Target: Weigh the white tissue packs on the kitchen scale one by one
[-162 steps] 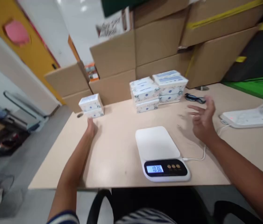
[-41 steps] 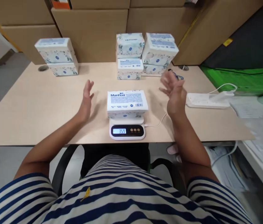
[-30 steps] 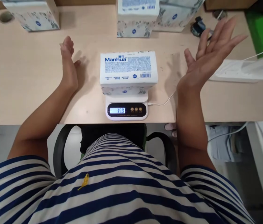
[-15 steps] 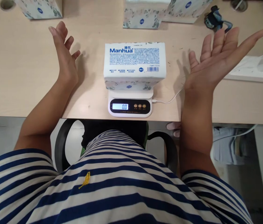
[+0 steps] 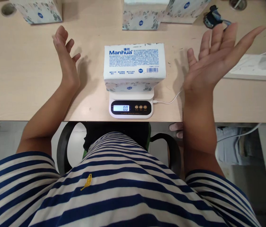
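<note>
A white Manhua tissue pack [image 5: 135, 60], with blue print and a floral side, rests on a white digital scale [image 5: 131, 115]. The scale's lit display reads 0.0, and a white cable runs from its right side. My left hand [image 5: 67, 60] is held over the table to the left of the pack, fingers apart and holding nothing. To the pack's right, my right hand [image 5: 214, 58] is raised palm up with its fingers spread, also with nothing in it. Neither hand touches the pack or the scale.
Several more floral tissue packs stand along the back of the wooden table [image 5: 17, 78], one pack [image 5: 40, 12] at left. A dark strapped device [image 5: 212, 19] lies at back right. Beyond my right hand sits a white power strip [image 5: 253, 71]. A chair armrest [image 5: 64, 145] is below the edge.
The view has shifted slightly. Both hands stay apart and open in nearly the same pose; the pack stays on the scale, and the display still reads 0.0.
</note>
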`<state>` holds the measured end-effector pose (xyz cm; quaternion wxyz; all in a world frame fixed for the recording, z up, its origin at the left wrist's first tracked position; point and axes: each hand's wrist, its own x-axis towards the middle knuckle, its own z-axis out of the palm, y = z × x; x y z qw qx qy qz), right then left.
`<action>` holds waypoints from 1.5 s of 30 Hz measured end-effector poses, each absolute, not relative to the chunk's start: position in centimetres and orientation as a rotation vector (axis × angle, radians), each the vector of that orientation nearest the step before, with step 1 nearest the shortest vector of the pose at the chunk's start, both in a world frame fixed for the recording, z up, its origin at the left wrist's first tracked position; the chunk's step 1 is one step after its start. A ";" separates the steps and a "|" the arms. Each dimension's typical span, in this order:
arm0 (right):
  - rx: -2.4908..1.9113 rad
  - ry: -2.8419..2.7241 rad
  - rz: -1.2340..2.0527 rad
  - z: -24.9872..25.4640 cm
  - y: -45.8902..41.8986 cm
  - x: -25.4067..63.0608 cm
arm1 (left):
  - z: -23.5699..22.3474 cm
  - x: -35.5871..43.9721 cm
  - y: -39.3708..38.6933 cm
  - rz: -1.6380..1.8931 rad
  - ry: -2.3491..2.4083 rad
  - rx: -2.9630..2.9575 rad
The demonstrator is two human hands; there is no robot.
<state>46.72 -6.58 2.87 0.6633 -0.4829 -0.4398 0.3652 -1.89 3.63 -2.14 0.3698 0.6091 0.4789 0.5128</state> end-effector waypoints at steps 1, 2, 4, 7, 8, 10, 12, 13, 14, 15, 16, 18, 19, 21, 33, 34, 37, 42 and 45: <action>-1.010 -1.052 0.834 2.7 -6.8 45.7 | -1.5 -0.6 2.3 1.368 1.167 1.659; -0.950 -1.128 0.845 2.7 -7.1 44.3 | -0.8 0.8 0.7 1.407 1.075 1.783; -0.967 -1.307 0.882 3.2 -8.2 40.7 | 0.2 3.6 -2.5 1.307 0.886 2.043; -1.089 -1.477 0.860 4.0 -9.7 35.4 | 0.2 6.4 -5.0 1.147 0.815 2.366; -1.091 -1.485 0.851 4.2 -9.9 34.3 | 0.1 6.6 -5.0 1.153 0.757 2.435; -1.057 -1.527 0.869 4.7 -10.0 33.0 | 0.2 5.8 -4.4 1.170 0.674 2.539; -0.994 -1.596 0.914 5.4 -9.7 32.4 | 1.0 3.8 -4.2 1.183 0.658 2.585; -0.957 -1.646 0.944 5.8 -9.5 32.1 | 1.5 2.4 -4.5 1.189 0.688 2.586; -0.919 -1.696 0.987 6.2 -9.2 31.7 | 2.2 1.0 -5.0 1.192 0.737 2.574; -0.881 -1.744 1.041 6.5 -8.8 31.3 | 2.9 -0.6 -5.7 1.190 0.803 2.548; -0.845 -1.786 1.096 6.7 -8.5 30.8 | 3.6 -2.1 -6.4 1.182 0.881 2.506; -0.802 -1.848 1.147 6.8 -7.6 29.8 | 5.0 -5.1 -7.6 1.160 1.059 2.384; -0.804 -1.868 1.126 6.7 -7.1 29.6 | 5.7 -6.6 -7.8 1.149 1.156 2.314; -0.860 -1.896 0.994 6.2 -6.2 29.7 | 6.7 -9.5 -7.4 1.123 1.339 2.180; -1.600 -2.008 -0.169 2.1 -2.7 43.4 | 9.2 -19.4 1.9 0.865 1.778 1.878; -1.621 -1.965 -0.181 1.9 -2.5 43.9 | 9.2 -19.1 2.3 0.849 1.800 1.947; -1.583 -1.946 -0.223 1.3 -2.4 44.3 | 9.3 -18.1 3.5 0.802 1.870 2.122; -1.513 -1.998 -0.230 0.9 -2.7 43.6 | 10.0 -16.4 4.9 0.589 2.079 2.308; -1.512 -1.981 -0.235 0.9 -2.8 43.7 | 10.4 -15.9 5.0 0.486 2.163 2.359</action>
